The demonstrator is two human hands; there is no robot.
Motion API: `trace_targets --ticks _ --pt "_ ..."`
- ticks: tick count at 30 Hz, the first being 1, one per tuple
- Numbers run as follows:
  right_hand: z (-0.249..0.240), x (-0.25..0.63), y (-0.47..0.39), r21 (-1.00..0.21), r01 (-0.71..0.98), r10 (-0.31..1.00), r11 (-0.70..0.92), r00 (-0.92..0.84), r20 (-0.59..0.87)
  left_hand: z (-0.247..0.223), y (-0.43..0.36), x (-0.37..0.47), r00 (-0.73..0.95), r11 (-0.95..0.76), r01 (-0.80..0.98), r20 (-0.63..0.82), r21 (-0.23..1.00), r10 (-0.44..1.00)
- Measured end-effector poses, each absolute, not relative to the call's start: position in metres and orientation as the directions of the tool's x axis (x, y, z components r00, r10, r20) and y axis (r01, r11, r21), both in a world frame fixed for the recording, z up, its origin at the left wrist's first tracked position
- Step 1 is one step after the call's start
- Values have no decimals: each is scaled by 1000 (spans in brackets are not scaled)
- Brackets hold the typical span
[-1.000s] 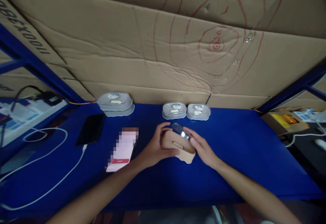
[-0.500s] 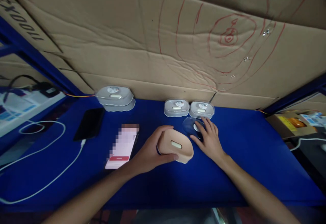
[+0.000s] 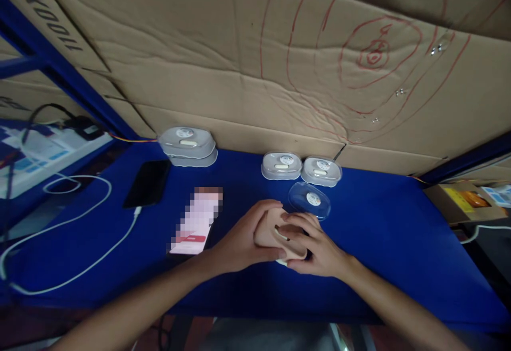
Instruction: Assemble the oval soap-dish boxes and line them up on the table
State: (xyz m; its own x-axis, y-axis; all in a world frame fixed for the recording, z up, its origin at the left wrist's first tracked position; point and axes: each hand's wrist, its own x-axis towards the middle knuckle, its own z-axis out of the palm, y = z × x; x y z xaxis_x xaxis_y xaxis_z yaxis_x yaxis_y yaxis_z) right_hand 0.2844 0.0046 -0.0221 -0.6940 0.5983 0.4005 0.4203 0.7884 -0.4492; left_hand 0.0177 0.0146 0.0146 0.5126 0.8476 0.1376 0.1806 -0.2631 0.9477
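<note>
Above the front middle of the blue table, both hands hold a beige oval dish (image 3: 266, 229) with a long slot in its middle. My left hand (image 3: 244, 240) grips its left end, thumb along the near rim. My right hand (image 3: 325, 247) is closed on the right end, its fingers reaching over the slot and hiding part of it. Just beyond the right hand, a clear plastic lid (image 3: 298, 200) with a round white label lies on the table. Two grey oval boxes with clear lids, a left one (image 3: 281, 170) and a right one (image 3: 320, 175), stand behind that lid.
Stacked grey lidded boxes (image 3: 187, 151) stand at the back left. A black phone (image 3: 147, 183) on a white cable (image 3: 80, 283) and a phone with a lit pink screen (image 3: 197, 218) lie on the left. A cardboard wall (image 3: 199, 63) closes the back; an open carton (image 3: 471, 204) sits at right.
My right hand has left the clear lid, which stays on the table, and has come to the beige dish. The dish is now tilted between both hands. The view has shifted slightly.
</note>
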Motion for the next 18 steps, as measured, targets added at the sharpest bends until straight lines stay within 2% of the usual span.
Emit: trace_targets --ticks 6,9,11,14,16,18 --pt "-16 285 10 -523 418 646 743 -653 395 2 24 11 547 -255 311 47 916 836" --pt "-16 290 12 -600 429 718 675 -568 402 1 23 4 612 -325 410 8 852 791" --pt "-16 292 12 -704 424 805 569 -464 371 7 21 -1 650 -372 428 6 823 760" --pt "-16 291 12 -893 352 955 279 -202 219 20 21 -6 672 -386 419 5 821 740" --pt "-17 289 12 -949 287 991 129 -57 117 25 21 -8 670 -372 429 -14 823 742" --pt "-18 289 15 -967 248 997 60 25 68 24 21 -10 675 -361 454 -50 815 737"
